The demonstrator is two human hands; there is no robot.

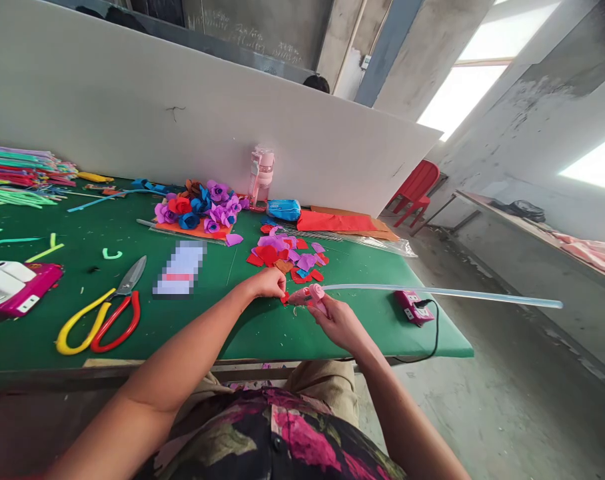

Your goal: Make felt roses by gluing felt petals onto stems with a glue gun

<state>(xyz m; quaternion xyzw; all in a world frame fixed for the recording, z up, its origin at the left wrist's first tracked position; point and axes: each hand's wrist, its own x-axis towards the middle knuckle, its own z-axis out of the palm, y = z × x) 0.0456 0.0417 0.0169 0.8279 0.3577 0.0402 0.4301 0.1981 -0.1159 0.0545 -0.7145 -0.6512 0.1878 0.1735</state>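
My right hand [338,321] grips a small pink glue gun [310,295] with a long clear glue stick [432,293] jutting out to the right over the table edge. Its nozzle points left at a small red paper petal [284,299]. My left hand [268,283] is closed in a pinch on that petal, just above the green table top [262,327]. A loose heap of red, purple and orange paper petals [288,256] lies just beyond both hands.
Finished paper roses [198,205] sit on an orange sheet at the back, beside a pink bottle [261,175] and blue packet [284,209]. Yellow-and-red scissors [105,311] lie at left, near a pink-and-white device [13,287]. Coloured straws [17,175] far left. A pink box with cable [413,307] at right.
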